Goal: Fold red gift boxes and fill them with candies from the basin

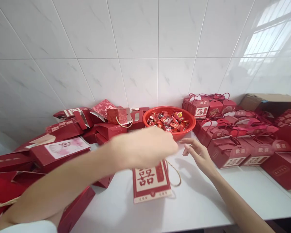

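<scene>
My left hand (147,145) is smeared by motion. It passes above a small red gift box (147,183) with a cream panel and large red characters, and covers the box's upper part. Its fingers look curled but are blurred and partly hidden, so I cannot make out whether anything is in them. A twisted rope handle (178,176) hangs at the right side of this box. To the right, my right hand (197,153) is open and holds nothing, its fingers apart and bent. Just beyond both hands stands a red plastic basin (193,124) with many wrapped candies (168,121) in it.
Red boxes (58,152) lie in a loose pile on the left. Rows of handled red boxes (230,152) stand at the right. A brown cardboard box (269,98) is behind them. The white table (184,207) meets a tiled wall (138,77) at the back.
</scene>
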Demonstrator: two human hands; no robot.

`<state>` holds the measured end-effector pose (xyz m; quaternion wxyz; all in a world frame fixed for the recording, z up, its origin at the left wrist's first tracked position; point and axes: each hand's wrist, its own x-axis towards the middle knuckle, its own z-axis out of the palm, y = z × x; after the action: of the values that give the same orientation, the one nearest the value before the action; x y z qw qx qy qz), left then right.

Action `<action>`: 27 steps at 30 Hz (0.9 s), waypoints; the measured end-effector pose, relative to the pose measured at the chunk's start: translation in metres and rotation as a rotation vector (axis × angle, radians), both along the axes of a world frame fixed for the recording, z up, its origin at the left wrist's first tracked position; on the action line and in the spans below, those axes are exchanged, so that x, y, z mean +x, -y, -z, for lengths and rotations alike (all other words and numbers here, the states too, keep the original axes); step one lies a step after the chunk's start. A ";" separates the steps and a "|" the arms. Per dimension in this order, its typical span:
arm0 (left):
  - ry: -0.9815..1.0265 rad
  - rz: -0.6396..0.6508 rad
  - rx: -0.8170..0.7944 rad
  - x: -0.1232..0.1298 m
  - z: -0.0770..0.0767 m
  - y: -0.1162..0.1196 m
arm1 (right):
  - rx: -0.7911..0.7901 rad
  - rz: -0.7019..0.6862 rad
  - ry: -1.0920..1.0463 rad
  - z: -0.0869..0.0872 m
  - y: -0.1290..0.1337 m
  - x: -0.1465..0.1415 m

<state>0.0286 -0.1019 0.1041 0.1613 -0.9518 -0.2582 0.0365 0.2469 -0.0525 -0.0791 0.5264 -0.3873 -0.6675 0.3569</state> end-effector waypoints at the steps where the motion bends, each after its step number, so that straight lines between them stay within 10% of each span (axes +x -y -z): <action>1: -0.087 0.061 -0.048 0.013 0.016 0.001 | -0.001 -0.006 -0.006 -0.001 0.001 -0.001; 9: -0.017 0.234 0.119 0.051 0.089 -0.007 | 0.077 -0.119 0.030 -0.010 0.009 -0.014; 21: 0.018 0.247 0.247 0.039 0.077 -0.017 | 0.188 -0.158 0.119 -0.023 -0.001 -0.007; 27: -0.065 0.176 -0.050 0.051 0.068 -0.007 | 0.157 -0.226 0.248 -0.027 0.005 -0.003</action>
<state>0.0795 -0.0946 0.0357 0.1484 -0.9729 -0.1670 0.0595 0.2438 -0.0571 -0.0520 0.4252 -0.3088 -0.7924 0.3098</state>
